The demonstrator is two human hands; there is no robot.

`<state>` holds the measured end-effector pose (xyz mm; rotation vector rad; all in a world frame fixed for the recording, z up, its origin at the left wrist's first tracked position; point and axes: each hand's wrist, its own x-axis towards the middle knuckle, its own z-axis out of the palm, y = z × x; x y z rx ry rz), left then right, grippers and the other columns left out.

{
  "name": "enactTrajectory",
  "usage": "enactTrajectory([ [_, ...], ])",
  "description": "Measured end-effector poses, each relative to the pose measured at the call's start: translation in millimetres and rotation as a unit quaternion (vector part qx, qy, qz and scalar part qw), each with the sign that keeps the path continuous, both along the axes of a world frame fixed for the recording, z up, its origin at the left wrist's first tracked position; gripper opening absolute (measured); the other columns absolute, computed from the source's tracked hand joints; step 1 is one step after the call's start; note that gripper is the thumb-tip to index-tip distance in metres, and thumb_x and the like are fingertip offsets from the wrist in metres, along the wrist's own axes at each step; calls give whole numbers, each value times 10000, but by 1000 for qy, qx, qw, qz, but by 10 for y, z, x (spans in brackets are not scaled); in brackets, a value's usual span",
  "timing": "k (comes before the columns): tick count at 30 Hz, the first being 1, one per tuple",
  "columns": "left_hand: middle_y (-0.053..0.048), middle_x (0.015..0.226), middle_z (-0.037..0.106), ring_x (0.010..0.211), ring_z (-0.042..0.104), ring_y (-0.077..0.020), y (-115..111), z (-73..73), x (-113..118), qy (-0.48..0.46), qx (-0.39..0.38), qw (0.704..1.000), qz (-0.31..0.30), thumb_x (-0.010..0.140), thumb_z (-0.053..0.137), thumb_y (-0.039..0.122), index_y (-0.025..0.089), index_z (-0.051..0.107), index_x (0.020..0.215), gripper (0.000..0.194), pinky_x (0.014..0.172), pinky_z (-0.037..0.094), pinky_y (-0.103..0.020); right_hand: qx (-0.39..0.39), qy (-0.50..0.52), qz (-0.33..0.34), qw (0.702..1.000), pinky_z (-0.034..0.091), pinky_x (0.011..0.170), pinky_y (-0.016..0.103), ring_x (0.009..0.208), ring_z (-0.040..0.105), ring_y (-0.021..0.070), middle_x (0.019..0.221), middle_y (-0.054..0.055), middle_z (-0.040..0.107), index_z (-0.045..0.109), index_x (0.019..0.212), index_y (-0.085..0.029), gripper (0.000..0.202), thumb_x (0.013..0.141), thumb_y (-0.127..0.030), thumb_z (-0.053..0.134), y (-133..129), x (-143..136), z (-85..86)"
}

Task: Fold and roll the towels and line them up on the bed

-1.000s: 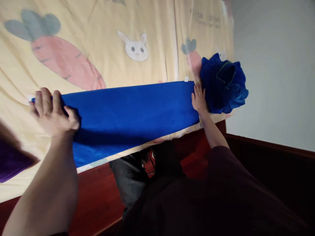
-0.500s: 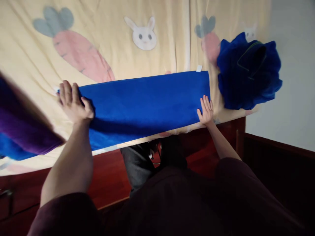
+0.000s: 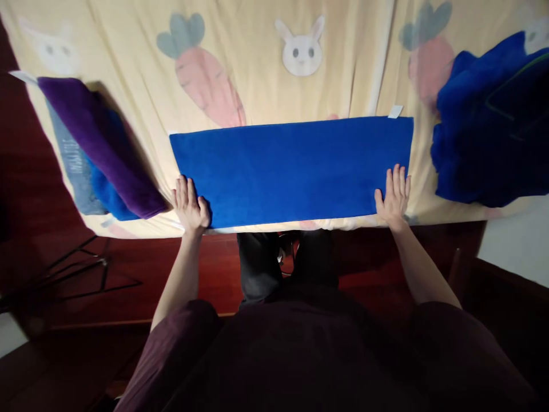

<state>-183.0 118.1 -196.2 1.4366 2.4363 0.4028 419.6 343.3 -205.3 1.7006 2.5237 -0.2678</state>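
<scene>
A blue towel point(image 3: 291, 171) lies flat as a long strip along the near edge of the bed-like surface. A small white tag point(image 3: 395, 111) sticks out from its far right edge. My left hand point(image 3: 191, 206) rests on the near left end of the towel, fingers stretched forward and nothing held. At the opposite end, my right hand point(image 3: 393, 194) lies flat near the right edge, its fingers extended and slightly apart.
A cream sheet point(image 3: 257, 97) with carrot and rabbit prints covers the surface. To the left lie folded cloths, with a purple one point(image 3: 103, 149) on top. At the right sits a crumpled dark blue cloth heap point(image 3: 484, 137). A black stand's legs point(image 3: 98, 266) show at lower left.
The view has shifted left, showing more of the folded cloths. My left hand has moved nearer along the towel's left end, which now lies straighter. My right hand stays at the right end.
</scene>
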Motion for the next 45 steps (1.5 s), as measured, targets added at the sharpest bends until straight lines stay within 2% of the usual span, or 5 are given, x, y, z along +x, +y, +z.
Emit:
enactTrajectory([
  [12,-281,1759,217,1684,89,-375,34,306,278,-28,40,998,26,1042,439,598,-8,393,1624,841,1335,0,-632,15,16,-27,999,147,1364,575,1693,111,271,1792,171,203,264,1710,-73,699,1088,-391,286,-164,-174,293],
  [25,-241,1583,556,1425,597,-408,-1778,286,2165,-219,-172,938,204,1078,296,508,117,374,1677,719,1193,460,-566,-21,63,-45,997,300,1326,592,1647,288,276,1691,126,458,553,1570,-255,603,1014,-334,336,-1651,-57,709],
  [35,-234,1581,558,1564,427,-407,-979,483,2505,-292,-49,951,87,918,658,282,134,703,1351,460,1320,298,-545,-88,60,-28,994,598,1022,408,1148,765,301,1229,120,804,764,1320,-261,421,1071,-276,424,-890,-1008,1316],
  [39,-127,1190,803,1153,762,-301,-630,442,2940,-478,-2,876,70,928,691,322,235,780,1141,247,1158,520,-454,-146,18,72,987,582,996,373,1179,749,298,1239,135,792,811,1207,-236,315,1026,-216,554,-233,-1828,1619],
  [45,-168,1130,804,989,795,-266,-269,350,3405,-760,102,591,251,842,850,315,154,766,1172,376,1103,545,-476,-169,0,130,977,572,1002,354,1155,741,269,1283,136,767,814,1156,-185,290,927,-86,667,646,-2916,1703],
])
